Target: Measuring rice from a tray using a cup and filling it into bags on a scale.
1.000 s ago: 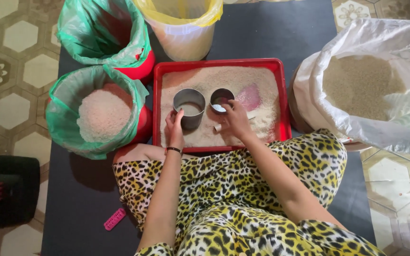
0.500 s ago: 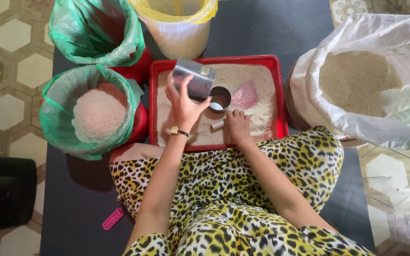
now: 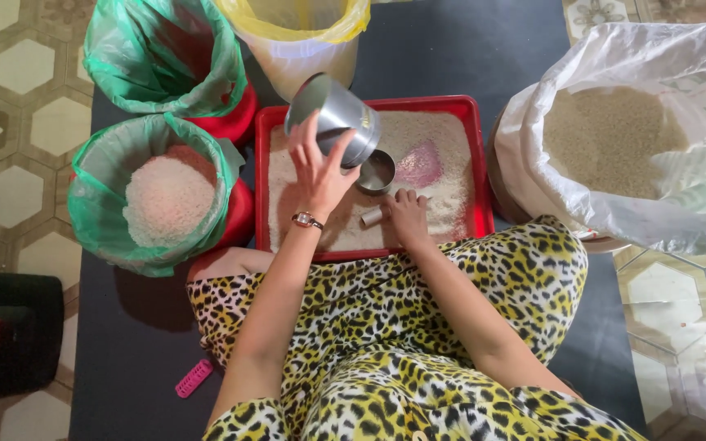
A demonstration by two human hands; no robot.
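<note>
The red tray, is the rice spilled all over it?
Rice covers the floor of the red tray, loose rather than in a container. The left hand holds a metal can tipped on its side above it. A pink clip lies alone on the mat.

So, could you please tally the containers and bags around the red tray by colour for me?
Green-lined buckets: 2, one with white grain, one behind it
Yellow-lined bucket: 1
White sack of brownish grain: 1
Metal cans: 2, one tilted in the left hand, one on the red tray
Total: 6
</note>
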